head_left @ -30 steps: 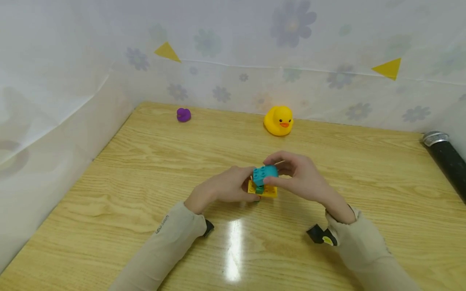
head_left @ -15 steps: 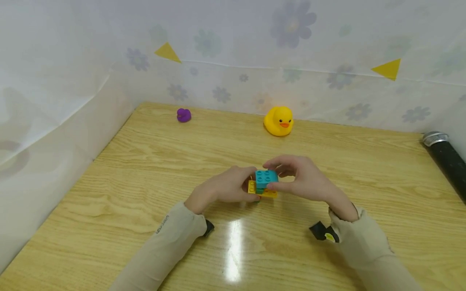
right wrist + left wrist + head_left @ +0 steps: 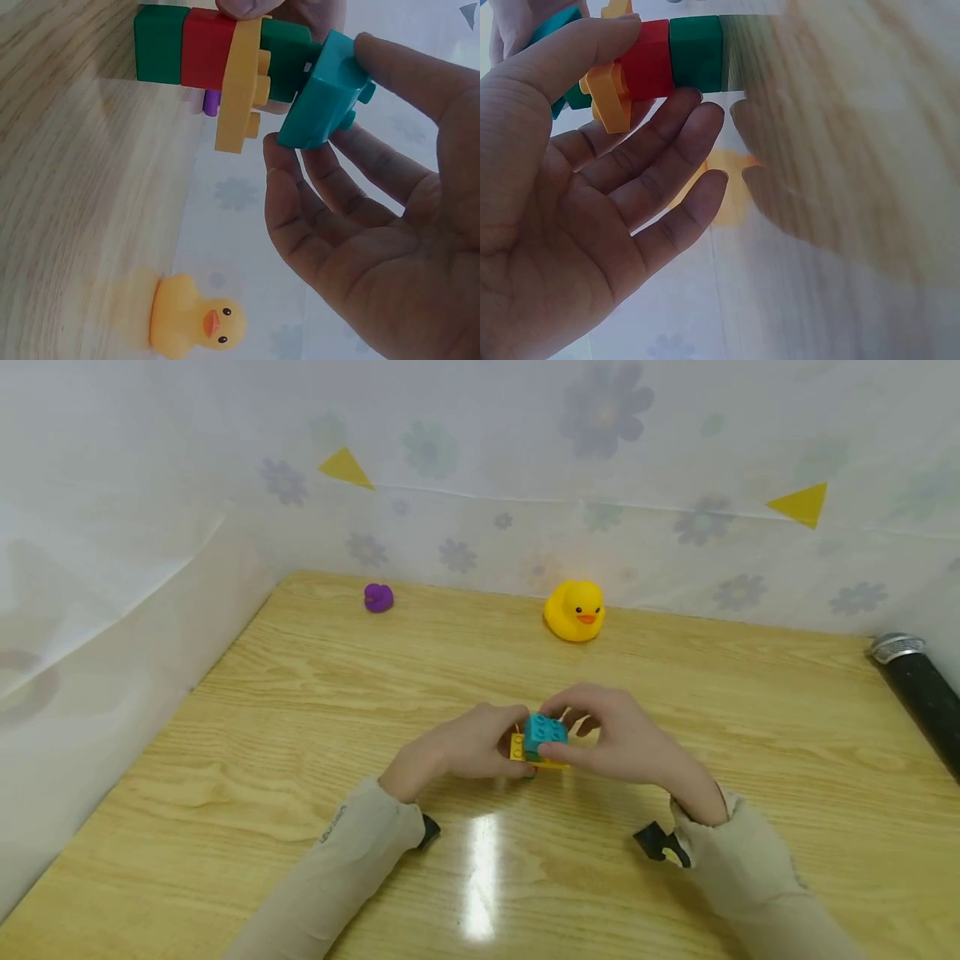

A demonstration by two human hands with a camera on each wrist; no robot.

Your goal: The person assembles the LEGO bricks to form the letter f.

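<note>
A small tower of toy building bricks stands on the wooden table between both hands. From the bottom it has a green brick (image 3: pixel 697 56), a red brick (image 3: pixel 649 61), a yellow studded plate (image 3: pixel 237 94) and a second green brick (image 3: pixel 288 60). My left hand (image 3: pixel 480 743) pinches the tower from the left, thumb and fingers around its red and yellow part. On the right, my right hand (image 3: pixel 618 735) holds a teal brick (image 3: pixel 324 94) with a curved side between thumb and fingers. That brick sits tilted at the top of the upper green brick, one edge right against it.
At the table's back stand a yellow rubber duck (image 3: pixel 574 612) and a smaller purple duck (image 3: pixel 378 598). A black microphone (image 3: pixel 918 693) lies along the right side. White flowered cloth (image 3: pixel 480 460) hangs behind the wooden table (image 3: pixel 300 693).
The teal brick has turned in my right hand, its studs swinging from the left to face upward, and has dropped slightly closer onto the tower. My left hand has stayed in place.
</note>
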